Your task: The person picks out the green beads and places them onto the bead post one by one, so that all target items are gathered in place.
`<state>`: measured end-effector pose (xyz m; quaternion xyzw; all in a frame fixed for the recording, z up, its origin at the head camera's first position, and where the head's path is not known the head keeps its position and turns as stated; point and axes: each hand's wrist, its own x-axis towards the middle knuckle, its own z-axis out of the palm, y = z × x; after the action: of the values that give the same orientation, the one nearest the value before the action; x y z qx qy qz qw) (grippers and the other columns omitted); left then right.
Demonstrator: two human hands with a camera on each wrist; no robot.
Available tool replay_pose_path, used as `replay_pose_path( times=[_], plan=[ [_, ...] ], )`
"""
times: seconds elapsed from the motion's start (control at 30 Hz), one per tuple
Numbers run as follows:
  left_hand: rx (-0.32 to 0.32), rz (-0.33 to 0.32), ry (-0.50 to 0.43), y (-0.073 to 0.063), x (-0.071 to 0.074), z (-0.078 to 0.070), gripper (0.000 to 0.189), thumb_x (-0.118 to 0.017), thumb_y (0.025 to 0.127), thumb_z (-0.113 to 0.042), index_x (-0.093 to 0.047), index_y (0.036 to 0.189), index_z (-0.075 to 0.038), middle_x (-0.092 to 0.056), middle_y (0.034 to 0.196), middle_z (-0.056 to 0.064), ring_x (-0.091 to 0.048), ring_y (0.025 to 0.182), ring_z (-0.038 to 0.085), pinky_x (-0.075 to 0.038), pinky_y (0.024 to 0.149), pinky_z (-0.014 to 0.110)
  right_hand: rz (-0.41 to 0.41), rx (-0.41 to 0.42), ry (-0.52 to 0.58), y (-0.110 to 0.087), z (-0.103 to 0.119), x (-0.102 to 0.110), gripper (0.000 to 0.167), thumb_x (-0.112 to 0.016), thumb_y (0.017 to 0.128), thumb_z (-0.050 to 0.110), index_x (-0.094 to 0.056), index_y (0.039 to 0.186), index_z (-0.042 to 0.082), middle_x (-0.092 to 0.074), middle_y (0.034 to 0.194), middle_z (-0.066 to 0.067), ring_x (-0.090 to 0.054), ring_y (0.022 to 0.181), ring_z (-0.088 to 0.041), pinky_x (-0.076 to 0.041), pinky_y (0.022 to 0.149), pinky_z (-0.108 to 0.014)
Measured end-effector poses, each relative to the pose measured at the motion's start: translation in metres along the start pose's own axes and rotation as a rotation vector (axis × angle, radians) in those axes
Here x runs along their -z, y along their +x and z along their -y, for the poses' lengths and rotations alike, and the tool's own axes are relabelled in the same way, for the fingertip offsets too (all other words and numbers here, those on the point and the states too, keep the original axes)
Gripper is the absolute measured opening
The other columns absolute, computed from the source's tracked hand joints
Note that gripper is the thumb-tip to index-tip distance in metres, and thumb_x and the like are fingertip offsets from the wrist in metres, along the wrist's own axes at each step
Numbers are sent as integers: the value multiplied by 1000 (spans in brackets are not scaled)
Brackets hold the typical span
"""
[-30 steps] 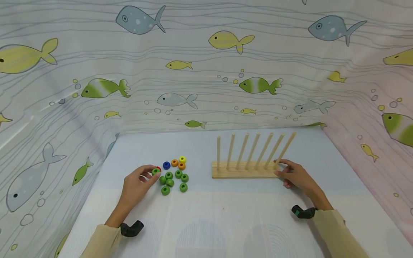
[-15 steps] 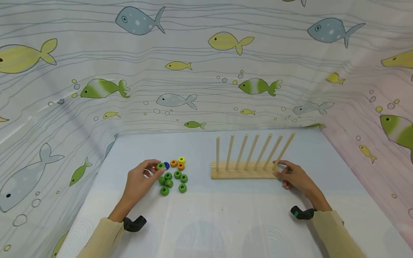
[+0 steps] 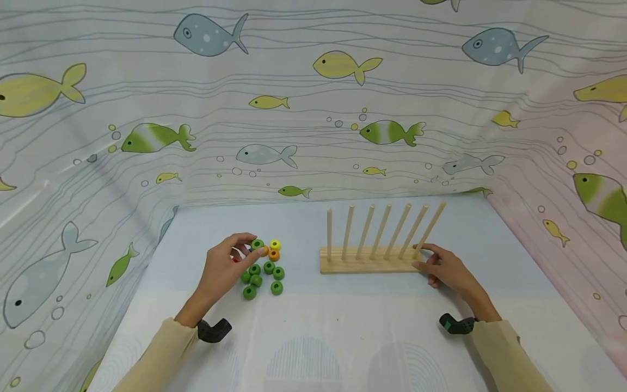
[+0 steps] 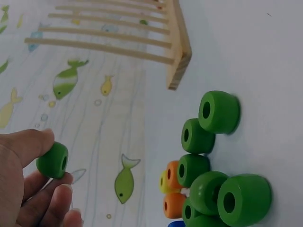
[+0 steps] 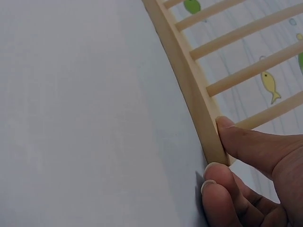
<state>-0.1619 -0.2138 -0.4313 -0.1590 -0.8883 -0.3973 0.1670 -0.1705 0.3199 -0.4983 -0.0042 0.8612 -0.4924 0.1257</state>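
Observation:
My left hand [image 3: 222, 267] pinches a green bead [image 4: 53, 160] between thumb and fingers, raised above the loose beads on the table. The bead's hole shows in both the head and left wrist views. At the right, my right hand [image 3: 448, 269] holds the right end of a wooden peg rack [image 3: 369, 267], thumb on its base and fingers at the end. Several bare upright pegs [image 3: 364, 231] stand in the rack's base. Below and beside my left hand lie several green beads [image 3: 276, 287]; a red bead [image 3: 235, 260] is partly hidden by the fingers.
Two orange beads [image 3: 274, 255] and a yellow bead [image 3: 275, 245] lie behind the green ones, with a blue bead [image 4: 177, 223] mostly covered by my hand. A fish-patterned sheet [image 3: 313, 120] rises behind and beside the white table [image 3: 323, 332].
My left hand has moved right and slightly away, carrying the green bead over the blue one toward the orange ones. My right hand stays at the rack's end.

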Motion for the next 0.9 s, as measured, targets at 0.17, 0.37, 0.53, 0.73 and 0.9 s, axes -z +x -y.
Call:
replay_pose_path(
  times=[0.17,0.37,0.53,0.73,0.9],
  plan=[
    [-16,14,0,5,-2,-7,35,-83,89,-28,-72,119,-15,-67,94,-5,-60,78,17,-49,65,26,2,-7,-1,-1,2,0,71,-74,97,33,-42,154,5,-57,87,-15,-60,58,-20,-54,54,-34],
    [-22,25,-20,12,-3,-16,34,-81,91,-31,-72,120,-15,-69,99,-2,-62,84,24,-49,68,28,7,-3,-1,0,1,0,73,-74,97,33,-39,155,4,-57,87,-15,-59,58,-20,-54,54,-34],
    [-57,8,-32,21,-5,-24,31,-81,91,-31,-73,118,-16,-69,99,-3,-61,84,19,-51,69,32,4,-4,-4,0,0,0,75,-74,97,34,-39,155,3,-58,87,-15,-60,58,-20,-54,54,-34],
    [-110,-23,-43,33,-9,-32,29,-81,92,-29,-74,116,-16,-70,99,-4,-60,84,17,-51,69,35,-4,-6,-15,-1,1,-1,74,-75,97,34,-40,154,3,-58,88,-15,-59,58,-20,-54,55,-33],
    [-117,-27,-54,42,-12,-41,30,-80,92,-31,-74,116,-15,-69,97,-4,-60,84,15,-50,69,31,-4,-7,-13,-2,1,-1,72,-74,97,34,-41,154,4,-58,90,-15,-59,58,-20,-54,54,-33]
  ],
)
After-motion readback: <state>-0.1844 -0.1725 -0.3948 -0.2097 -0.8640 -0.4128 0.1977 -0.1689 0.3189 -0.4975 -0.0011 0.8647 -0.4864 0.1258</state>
